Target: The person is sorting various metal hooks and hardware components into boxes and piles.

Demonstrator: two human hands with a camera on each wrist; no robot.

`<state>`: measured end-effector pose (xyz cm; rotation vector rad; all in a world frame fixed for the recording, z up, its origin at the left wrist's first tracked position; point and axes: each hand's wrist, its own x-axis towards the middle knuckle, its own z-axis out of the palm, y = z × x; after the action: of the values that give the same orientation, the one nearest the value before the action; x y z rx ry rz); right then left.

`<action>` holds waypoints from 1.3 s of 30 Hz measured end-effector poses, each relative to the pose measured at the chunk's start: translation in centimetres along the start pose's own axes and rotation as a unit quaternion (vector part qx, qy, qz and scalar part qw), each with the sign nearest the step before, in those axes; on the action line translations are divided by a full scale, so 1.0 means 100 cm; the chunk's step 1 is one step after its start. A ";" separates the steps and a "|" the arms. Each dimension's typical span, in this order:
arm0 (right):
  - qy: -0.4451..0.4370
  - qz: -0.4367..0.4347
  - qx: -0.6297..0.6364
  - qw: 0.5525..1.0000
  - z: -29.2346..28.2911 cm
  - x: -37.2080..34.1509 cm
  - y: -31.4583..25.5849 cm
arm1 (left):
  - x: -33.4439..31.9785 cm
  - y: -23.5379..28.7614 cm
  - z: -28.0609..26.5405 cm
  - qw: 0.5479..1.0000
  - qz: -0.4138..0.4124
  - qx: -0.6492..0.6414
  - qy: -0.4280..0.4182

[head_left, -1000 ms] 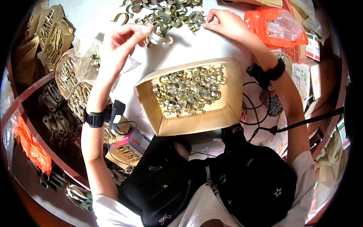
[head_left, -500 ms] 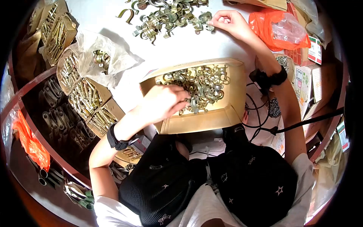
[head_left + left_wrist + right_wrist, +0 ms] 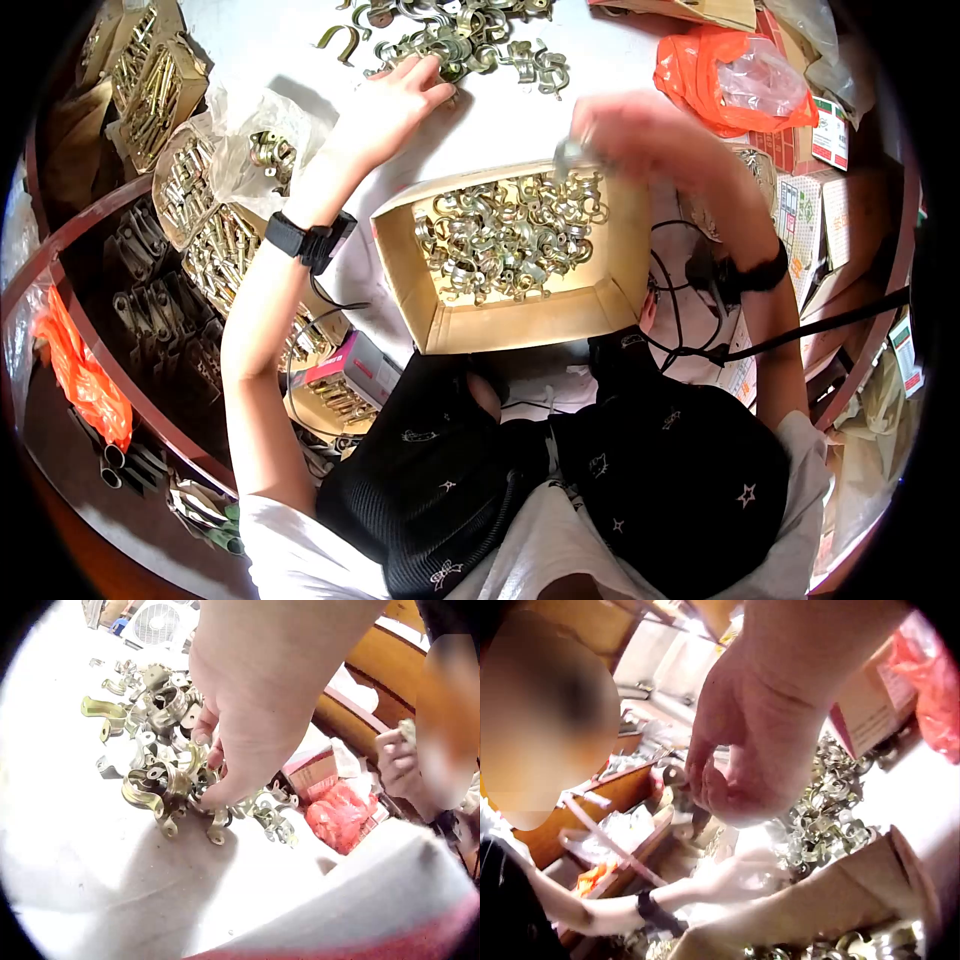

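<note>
Since half a second ago, the left hand has been lifted out of the cardboard box and brought to the near edge of the pile of clamps, while the right hand has been drawn back from the pile's right end to the far right corner of the box. Between the fingertips of the right hand, blurred by motion, a curved metal clamp is pinched, held by that corner. The fingers of the left hand are bent down among the pieces in the left wrist view; whether any piece is gripped cannot be told.

The pile is spread over the far part of the white worktop, with one loose curved strap lying apart at its left. The box is placed at the worktop's near edge, above the black trousers, and heaped clamps are held in it, a strip of its floor left bare along the near wall. By the worktop's left edge a clear plastic bag is set, with metal pieces in it, beside cartons of bolts. An orange-red bag is laid at the right edge.
</note>
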<state>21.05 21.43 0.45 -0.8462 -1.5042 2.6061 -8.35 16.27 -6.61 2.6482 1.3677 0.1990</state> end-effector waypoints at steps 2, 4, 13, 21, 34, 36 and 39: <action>-0.067 0.022 -0.123 0.990 0.020 -0.001 0.011 | 0.003 -0.003 0.009 0.999 0.023 0.013 -0.034; -0.098 0.091 -0.196 0.971 0.043 -0.001 0.011 | 0.005 -0.007 0.016 0.998 0.029 0.022 -0.045; -0.027 0.011 -0.424 0.905 0.044 0.009 0.012 | 0.000 0.003 -0.009 0.994 -0.048 -0.096 0.014; 0.312 -0.156 -0.590 0.729 -0.042 0.047 0.024 | -0.009 0.018 -0.031 0.782 -0.271 -0.551 0.105; 0.259 -0.266 -0.497 0.784 -0.062 0.051 0.038 | -0.032 0.089 -0.057 0.697 -0.253 -0.642 -0.196; 0.248 -0.312 -0.540 0.741 -0.058 0.040 0.032 | -0.034 0.097 -0.049 0.744 -0.198 -0.598 -0.224; 0.231 -0.371 -0.605 0.666 -0.047 0.028 0.024 | -0.039 0.105 -0.036 0.772 -0.176 -0.554 -0.256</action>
<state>21.38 24.68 -4.57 -0.5391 -2.4973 0.5374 -2.93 7.32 -1.23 1.2942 1.0152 0.1450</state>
